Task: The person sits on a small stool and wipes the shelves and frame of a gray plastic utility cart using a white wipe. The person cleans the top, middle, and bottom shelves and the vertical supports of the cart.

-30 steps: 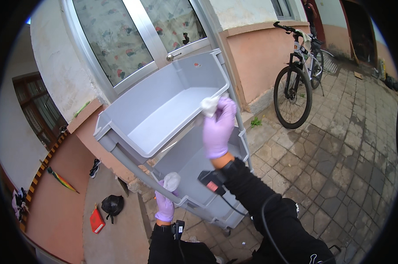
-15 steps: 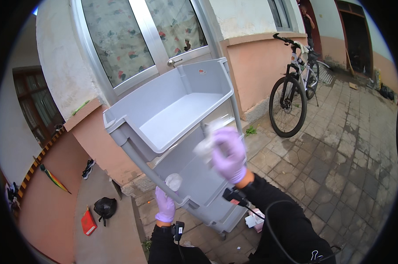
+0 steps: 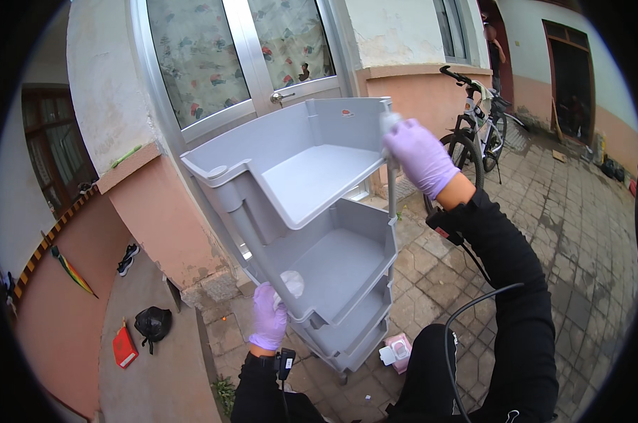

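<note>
Grey three-tier cart (image 3: 319, 220): one, on the paving, between the two grips; upper tray (image 3: 319, 176) left of and below the right grip, middle tray (image 3: 333, 264) right of and above the left.

Right grip (image 3: 423, 156), lilac-gloved: fingers pinched on a white wipe (image 3: 391, 121), slightly blurred, at the upper tray's right corner.

Left grip (image 3: 268, 317), lilac-gloved: at the cart's left post, fingers partly hidden; a white wad (image 3: 291, 283) shows just past them. Whether they clench it, I cannot tell from here.

Progress, as I judge it: wiping under way at the corner under the right grip. Cart upright, tiers fitted; both larger trays hold nothing that I can see and look free of heavy dirt. No mark separates surfaces finished from surfaces left; lower tier largely hidden, so its condition goes unrecorded.

Pink pack (image 3: 401, 347): one, white flap raised, on the paving below the right grip, near the cart's foot.

Outlying: bicycle (image 3: 489, 134), behind and right of the right grip; black bag (image 3: 153, 323) and red flat object (image 3: 125, 347), side by side, well left of the left grip; shoes (image 3: 127, 259), farther back on that side.
</note>
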`<state>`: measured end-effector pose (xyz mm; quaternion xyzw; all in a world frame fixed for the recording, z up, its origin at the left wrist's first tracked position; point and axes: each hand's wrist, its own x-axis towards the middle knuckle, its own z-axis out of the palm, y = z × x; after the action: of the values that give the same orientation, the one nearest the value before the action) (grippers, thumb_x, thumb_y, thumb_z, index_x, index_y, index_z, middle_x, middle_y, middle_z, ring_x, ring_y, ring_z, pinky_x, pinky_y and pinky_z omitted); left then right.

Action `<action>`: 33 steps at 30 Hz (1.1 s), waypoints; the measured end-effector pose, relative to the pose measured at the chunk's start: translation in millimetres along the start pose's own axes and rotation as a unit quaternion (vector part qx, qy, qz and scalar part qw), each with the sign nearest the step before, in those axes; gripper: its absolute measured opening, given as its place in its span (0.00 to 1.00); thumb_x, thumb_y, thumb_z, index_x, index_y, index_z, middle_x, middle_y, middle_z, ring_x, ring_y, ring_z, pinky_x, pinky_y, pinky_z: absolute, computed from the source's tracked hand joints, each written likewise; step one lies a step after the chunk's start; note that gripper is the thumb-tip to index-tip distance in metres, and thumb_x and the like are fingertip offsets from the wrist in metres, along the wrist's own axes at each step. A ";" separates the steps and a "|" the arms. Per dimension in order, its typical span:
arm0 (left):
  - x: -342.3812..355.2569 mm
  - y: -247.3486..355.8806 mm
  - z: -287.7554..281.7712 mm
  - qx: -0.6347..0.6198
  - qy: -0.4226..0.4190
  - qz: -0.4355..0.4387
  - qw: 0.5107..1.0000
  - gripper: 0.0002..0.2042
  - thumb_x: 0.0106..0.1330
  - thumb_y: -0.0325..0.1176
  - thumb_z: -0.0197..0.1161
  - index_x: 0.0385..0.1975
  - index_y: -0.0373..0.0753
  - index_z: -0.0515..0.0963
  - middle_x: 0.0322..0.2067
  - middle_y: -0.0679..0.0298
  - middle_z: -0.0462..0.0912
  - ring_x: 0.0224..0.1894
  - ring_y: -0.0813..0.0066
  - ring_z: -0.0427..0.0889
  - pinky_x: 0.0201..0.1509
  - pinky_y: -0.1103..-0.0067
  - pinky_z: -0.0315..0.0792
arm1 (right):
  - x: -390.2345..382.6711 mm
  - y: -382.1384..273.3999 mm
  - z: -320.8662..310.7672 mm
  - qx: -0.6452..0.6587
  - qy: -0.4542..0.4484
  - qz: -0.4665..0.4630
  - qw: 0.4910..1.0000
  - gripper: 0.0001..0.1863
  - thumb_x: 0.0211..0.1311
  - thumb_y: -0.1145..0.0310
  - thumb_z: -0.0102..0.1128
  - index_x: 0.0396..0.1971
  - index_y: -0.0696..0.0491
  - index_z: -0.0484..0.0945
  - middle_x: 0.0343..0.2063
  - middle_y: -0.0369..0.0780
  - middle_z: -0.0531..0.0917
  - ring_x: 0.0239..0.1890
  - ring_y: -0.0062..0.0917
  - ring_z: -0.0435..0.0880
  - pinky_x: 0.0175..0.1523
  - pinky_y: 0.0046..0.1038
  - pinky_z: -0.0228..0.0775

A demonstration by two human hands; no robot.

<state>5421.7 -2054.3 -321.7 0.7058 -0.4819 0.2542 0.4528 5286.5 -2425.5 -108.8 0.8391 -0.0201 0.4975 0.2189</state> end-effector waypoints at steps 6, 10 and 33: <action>-8.3 -7.1 5.6 0.031 0.032 0.002 0.999 0.22 0.67 0.49 0.54 0.46 0.32 0.74 0.44 0.46 0.76 0.52 0.41 0.71 0.59 0.57 0.62 | -33.7 -24.6 -44.9 0.168 0.114 0.201 0.958 0.05 0.53 0.78 0.56 0.32 0.56 0.75 0.32 0.45 0.79 0.36 0.43 0.78 0.42 0.39 0.70; -10.0 -13.2 2.1 0.041 0.034 -0.005 0.999 0.18 0.61 0.39 0.60 0.44 0.32 0.73 0.43 0.44 0.75 0.51 0.40 0.71 0.59 0.55 0.62 | -14.6 -106.3 -78.0 0.382 0.170 0.115 0.901 0.15 0.51 0.89 0.53 0.38 0.57 0.76 0.34 0.40 0.78 0.35 0.27 0.78 0.41 0.23 0.69; -15.1 -13.3 -3.8 0.095 0.082 0.014 0.992 0.17 0.57 0.34 0.62 0.45 0.35 0.75 0.41 0.49 0.77 0.51 0.42 0.71 0.61 0.56 0.62 | 59.1 -249.3 -84.7 0.281 0.170 -0.060 0.943 0.16 0.52 0.83 0.61 0.43 0.58 0.78 0.35 0.45 0.77 0.32 0.39 0.79 0.37 0.31 0.74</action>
<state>5428.0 -2042.6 -337.2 0.7154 -0.4268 0.3625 0.4179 5309.1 -2156.6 -110.9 0.7690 0.2082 0.6043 0.0040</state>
